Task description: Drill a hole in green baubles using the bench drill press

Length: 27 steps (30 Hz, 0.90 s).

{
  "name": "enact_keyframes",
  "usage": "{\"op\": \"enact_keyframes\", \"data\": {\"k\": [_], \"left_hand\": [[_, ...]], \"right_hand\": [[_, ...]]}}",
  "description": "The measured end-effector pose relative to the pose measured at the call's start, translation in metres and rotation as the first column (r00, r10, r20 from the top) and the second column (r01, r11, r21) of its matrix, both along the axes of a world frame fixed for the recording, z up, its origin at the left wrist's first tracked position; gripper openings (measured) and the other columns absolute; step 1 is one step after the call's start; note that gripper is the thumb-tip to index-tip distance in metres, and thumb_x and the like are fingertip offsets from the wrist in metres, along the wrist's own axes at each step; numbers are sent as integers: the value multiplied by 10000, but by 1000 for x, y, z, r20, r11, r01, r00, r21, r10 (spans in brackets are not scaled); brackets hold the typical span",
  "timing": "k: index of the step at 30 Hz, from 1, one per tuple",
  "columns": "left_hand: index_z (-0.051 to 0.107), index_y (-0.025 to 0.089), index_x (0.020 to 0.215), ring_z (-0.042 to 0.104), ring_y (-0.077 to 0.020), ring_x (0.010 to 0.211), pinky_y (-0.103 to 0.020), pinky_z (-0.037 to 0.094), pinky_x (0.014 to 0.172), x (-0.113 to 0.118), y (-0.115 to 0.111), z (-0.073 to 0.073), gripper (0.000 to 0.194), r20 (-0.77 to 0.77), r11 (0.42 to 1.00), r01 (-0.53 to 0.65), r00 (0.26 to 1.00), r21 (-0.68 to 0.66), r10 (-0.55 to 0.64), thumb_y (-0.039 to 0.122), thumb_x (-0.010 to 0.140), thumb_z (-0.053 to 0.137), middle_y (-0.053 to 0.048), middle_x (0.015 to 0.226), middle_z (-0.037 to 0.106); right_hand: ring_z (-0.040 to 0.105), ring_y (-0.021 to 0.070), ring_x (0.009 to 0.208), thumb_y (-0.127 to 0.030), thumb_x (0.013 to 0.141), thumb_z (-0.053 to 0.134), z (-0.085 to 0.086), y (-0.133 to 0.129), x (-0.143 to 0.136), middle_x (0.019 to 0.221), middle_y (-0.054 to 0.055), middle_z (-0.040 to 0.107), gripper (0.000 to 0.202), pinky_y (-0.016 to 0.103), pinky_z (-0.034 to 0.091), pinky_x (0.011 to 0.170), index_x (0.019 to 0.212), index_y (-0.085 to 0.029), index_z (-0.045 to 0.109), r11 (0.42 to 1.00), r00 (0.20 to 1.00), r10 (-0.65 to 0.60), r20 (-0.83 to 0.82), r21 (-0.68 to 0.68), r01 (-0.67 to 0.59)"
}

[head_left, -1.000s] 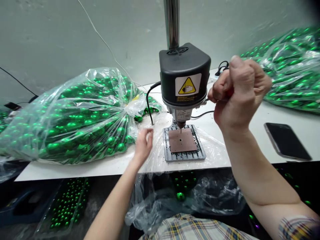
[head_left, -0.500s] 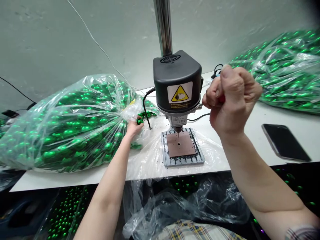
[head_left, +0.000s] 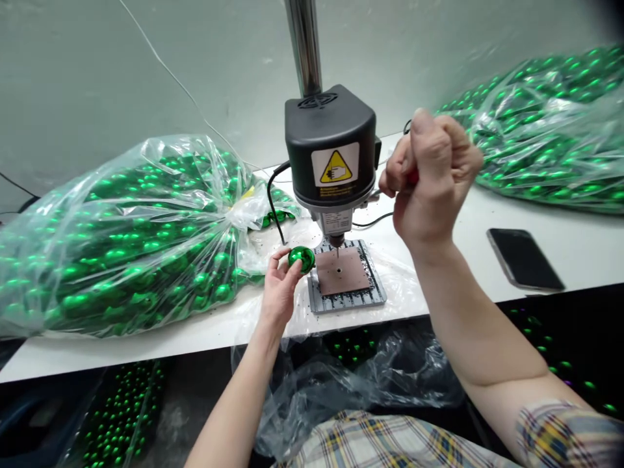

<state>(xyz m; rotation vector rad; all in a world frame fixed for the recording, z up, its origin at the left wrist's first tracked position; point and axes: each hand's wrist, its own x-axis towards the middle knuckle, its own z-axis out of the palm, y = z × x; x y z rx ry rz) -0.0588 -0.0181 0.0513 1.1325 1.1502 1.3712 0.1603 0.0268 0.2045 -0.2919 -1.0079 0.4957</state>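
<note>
Between the thumb and fingers of my left hand [head_left: 281, 286] is a shiny green cup-shaped half shell [head_left: 301, 259], hollow side showing. It is held just left of the drill press base plate [head_left: 348, 304]. My right hand [head_left: 433, 175] is closed, raised to the right of the black drill press head [head_left: 331, 140], around a lever handle; only a bit of red shows between the fingers. Below the head, the thin drill bit [head_left: 337, 252] points down over a brownish square board [head_left: 351, 279] with a dark hole, and black shavings lie around it.
A large clear bag of green shells [head_left: 146, 227] fills the table's left side; another bag [head_left: 560, 130] lies at the back right. A phone [head_left: 525, 259] rests on the right. Crumpled clear plastic [head_left: 341, 396] hangs at the front edge. A black cable [head_left: 271, 195] bends beside the drill.
My left hand has come away from the bag's mouth toward the base plate with a green half shell. My right hand stays closed at the lever. The view has shifted slightly.
</note>
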Motion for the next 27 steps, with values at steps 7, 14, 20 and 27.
{"op": "enact_keyframes", "data": {"k": [7,14,20,27], "left_hand": [[615,212,1160,693,-240,1059,-398,518,963,35,12,-24,521,-279,998,-2,960,69,21,434,750,847,-94,1106,738],[687,216,1150,641,-281,1135,-445,497,1013,51,13,-40,509,-385,995,-40,920,97,74,361,705,887,-99,1141,687],[728,256,1165,576,-290,1166,-455,485,1044,64,8,-40,514,-501,976,-16,857,217,126,292,686,909,-83,1140,632],[721,261,1173,585,-281,1171,-438,481,1054,62,6,-40,512,-499,977,-6,859,213,114,280,696,906,-74,1165,628]], "right_hand": [[327,52,392,-387,887,724,1,-3,1,472,-74,408,460,262,227,386,586,-221,419,998,999,34,27,-49,-33],[295,43,399,-429,876,730,2,-4,-1,480,-83,367,502,246,228,387,594,-222,371,999,1000,21,19,-50,-20],[299,39,390,-428,887,733,2,-1,0,461,-87,360,517,243,273,398,590,-219,365,1000,999,8,42,4,-8],[308,42,395,-480,903,701,-2,-2,5,473,-72,354,543,230,254,382,595,-220,337,999,993,9,118,-36,-5]]}}
